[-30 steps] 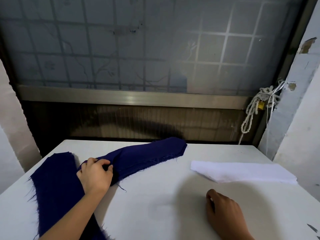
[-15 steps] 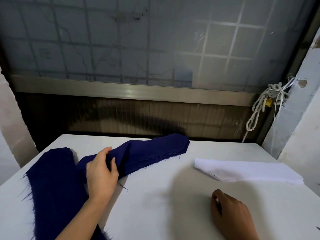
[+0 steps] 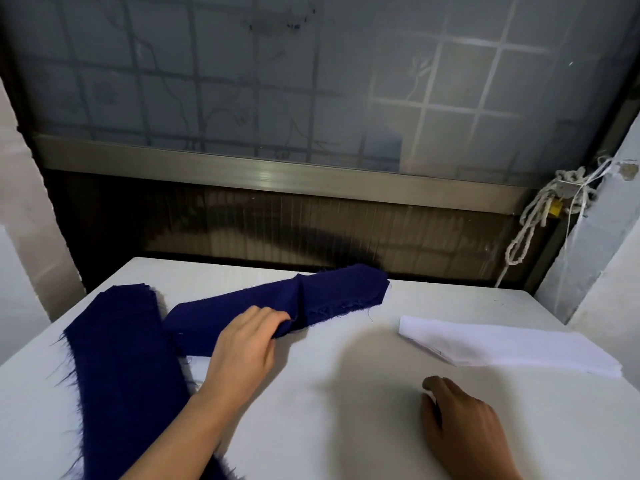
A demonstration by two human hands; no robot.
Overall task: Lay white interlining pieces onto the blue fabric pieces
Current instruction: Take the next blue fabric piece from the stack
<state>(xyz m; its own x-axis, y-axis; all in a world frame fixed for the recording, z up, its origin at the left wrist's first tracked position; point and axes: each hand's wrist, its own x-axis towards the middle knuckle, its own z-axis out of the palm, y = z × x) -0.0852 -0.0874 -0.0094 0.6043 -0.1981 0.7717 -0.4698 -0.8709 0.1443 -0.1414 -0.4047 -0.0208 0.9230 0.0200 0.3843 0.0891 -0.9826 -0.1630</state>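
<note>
A long dark blue fabric piece [image 3: 332, 292] lies slanted across the white table [image 3: 346, 410], its middle bunched into a fold. My left hand [image 3: 246, 348] grips that piece at its near edge, fingers curled into the cloth. A second, wider blue fabric strip [image 3: 121, 358] runs along the table's left side toward me, with frayed edges. A stack of white interlining pieces [image 3: 502, 348] lies flat at the right. My right hand [image 3: 464, 424] rests on the table in front of the stack, fingers loosely curled, holding nothing.
A frosted window with a metal sill [image 3: 277, 174] stands right behind the table's far edge. A knotted white rope [image 3: 530, 220] hangs at the back right beside a grey wall [image 3: 595, 258]. Bare tabletop lies between my hands.
My left hand has slid right along the slanted blue piece and now grips its near edge further along, bunching it. The right hand has stayed put. The view has shifted slightly.
</note>
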